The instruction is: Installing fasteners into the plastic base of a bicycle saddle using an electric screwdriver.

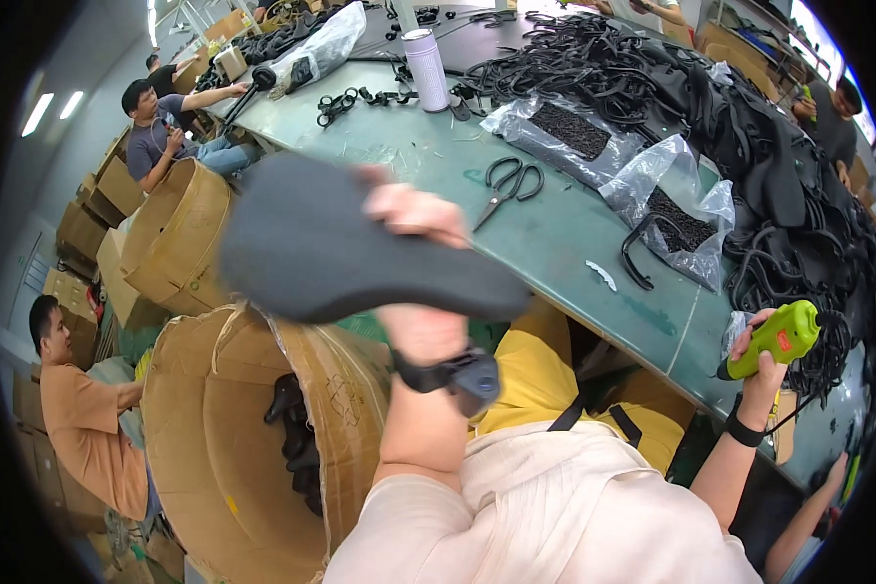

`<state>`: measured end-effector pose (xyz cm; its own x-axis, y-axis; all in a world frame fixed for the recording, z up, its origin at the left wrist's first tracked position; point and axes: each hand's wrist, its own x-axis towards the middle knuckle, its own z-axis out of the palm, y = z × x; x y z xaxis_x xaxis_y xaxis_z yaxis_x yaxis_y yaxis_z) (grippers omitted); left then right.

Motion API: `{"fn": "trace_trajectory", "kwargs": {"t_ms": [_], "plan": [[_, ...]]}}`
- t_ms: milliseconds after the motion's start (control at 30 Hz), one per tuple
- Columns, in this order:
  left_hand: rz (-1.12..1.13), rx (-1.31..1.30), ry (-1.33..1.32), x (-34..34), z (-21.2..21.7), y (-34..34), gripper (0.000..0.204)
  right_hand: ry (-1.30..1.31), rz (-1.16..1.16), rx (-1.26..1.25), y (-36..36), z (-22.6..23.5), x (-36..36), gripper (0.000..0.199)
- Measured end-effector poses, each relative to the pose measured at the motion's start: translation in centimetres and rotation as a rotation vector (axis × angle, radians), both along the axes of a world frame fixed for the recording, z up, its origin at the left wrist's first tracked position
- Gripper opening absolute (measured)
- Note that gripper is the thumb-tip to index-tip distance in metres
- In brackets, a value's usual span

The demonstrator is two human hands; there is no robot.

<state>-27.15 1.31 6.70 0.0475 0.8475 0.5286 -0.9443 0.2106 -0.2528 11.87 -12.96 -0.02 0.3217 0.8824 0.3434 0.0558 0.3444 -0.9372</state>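
My left hand [420,214] is closed around the middle of a black bicycle saddle [311,243], which is slightly smeared by motion. The saddle is in the air above the rim of a large cardboard box [214,389], its broad end to the left and its narrow end to the right. Several dark saddles [297,438] lie inside that box. Over the right part of the table, my right hand [759,360] grips a lime-green electric screwdriver [788,338] with a dark cord. What its tip touches is hard to make out.
On the green table [389,146] lie black scissors [508,190], bags of small black parts [686,229] and a heap of black saddle pieces [769,165]. A lilac bottle [425,70] stands farther back. Another carton [180,238] is on the left; people work around the table.
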Motion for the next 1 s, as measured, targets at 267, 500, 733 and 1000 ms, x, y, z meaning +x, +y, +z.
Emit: {"fn": "trace_trajectory", "kwargs": {"t_ms": [267, 500, 733, 1000], "plan": [[0.346, -0.002, 0.297, 0.3, -1.8, 1.5, 0.029, 0.079, -0.093, 0.013, 1.5, -0.1, -0.6, 0.068], [0.373, 0.261, 1.892, 15.6, -7.9, 7.5, 0.023, 0.195, -0.026, 0.155, -1.2, -0.8, 0.5, 0.067], [0.529, 0.723, 2.362, 19.8, -12.4, 10.9, 0.028, 0.173, 0.032, 0.135, -2.8, -0.3, 0.7, 0.066], [0.88, 0.418, 1.956, 20.5, -7.3, 9.0, 0.018, 0.298, -0.007, 0.257, -3.9, -1.1, 2.0, 0.067]]}}
